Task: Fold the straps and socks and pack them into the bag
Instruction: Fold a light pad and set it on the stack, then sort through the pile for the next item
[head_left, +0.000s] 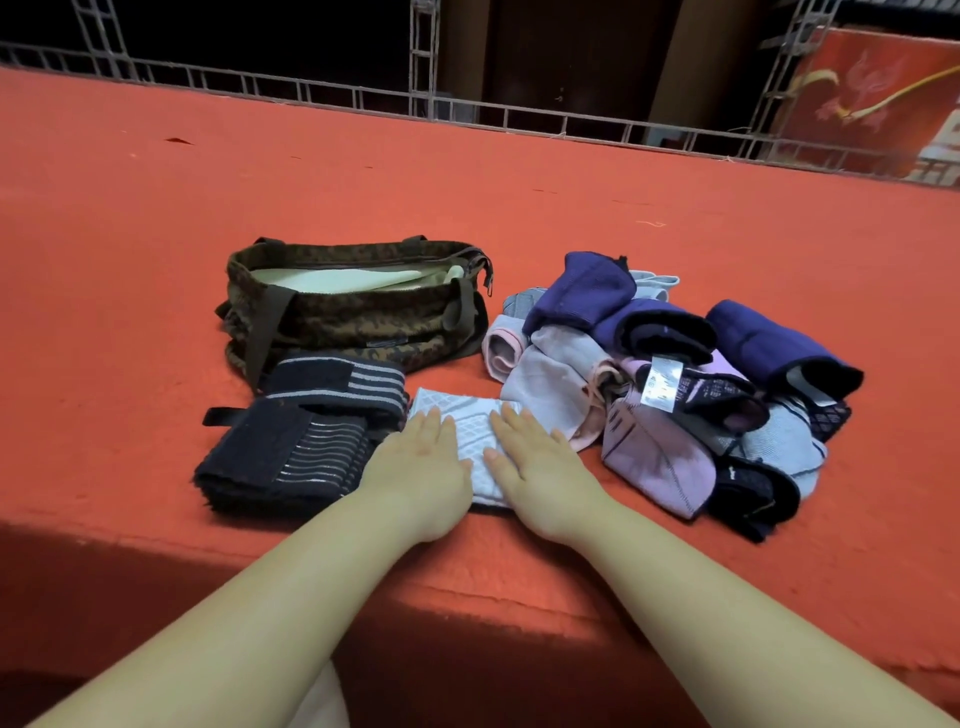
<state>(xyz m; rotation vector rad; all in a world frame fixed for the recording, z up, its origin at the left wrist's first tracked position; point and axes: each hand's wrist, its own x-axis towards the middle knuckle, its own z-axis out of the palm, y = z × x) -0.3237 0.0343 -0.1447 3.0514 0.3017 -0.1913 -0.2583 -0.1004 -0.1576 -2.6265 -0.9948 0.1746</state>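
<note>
A pale grey patterned sock lies flat on the red carpet in front of me. My left hand presses on its left part with straight fingers. My right hand lies flat on its right part. Two folded black straps with grey stripes sit just left of my left hand. Behind them stands the open camouflage bag, its pale lining showing. A pile of several purple, lilac, grey and black socks and straps lies to the right.
The red carpeted platform stretches far back to a metal truss railing. Its front edge drops off close to me. A red banner hangs at the back right.
</note>
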